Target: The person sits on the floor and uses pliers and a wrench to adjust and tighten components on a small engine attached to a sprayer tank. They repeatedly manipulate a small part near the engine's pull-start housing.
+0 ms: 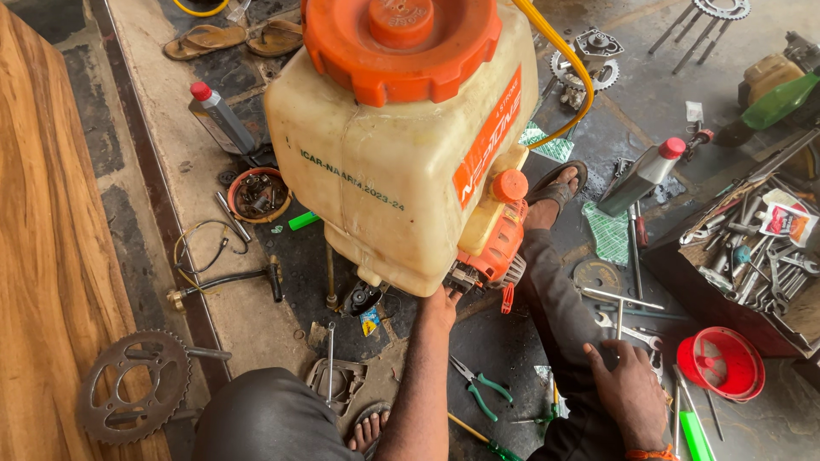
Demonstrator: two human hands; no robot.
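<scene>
A large cream plastic sprayer tank [376, 171] with an orange screw lid [401, 43] stands in front of me. A small orange engine [495, 252] is fixed at its lower right side. My left hand [442, 306] reaches up to the underside of the tank beside the engine; its fingertips are hidden there. My right hand [630, 388] lies on my grey trouser leg [559, 316], fingers apart. A thin metal rod [619, 318] shows just past its fingers, and I cannot tell if it is held. A yellow hose [581, 81] curves off the tank.
Green-handled pliers [478, 388] lie by my left arm. A tool box [752, 256] of wrenches and a red round cover [722, 363] sit at the right. Two grey bottles [224, 119] [642, 175], a sprocket [132, 384], a bowl of small parts [259, 195] and a wooden board [43, 256] lie around.
</scene>
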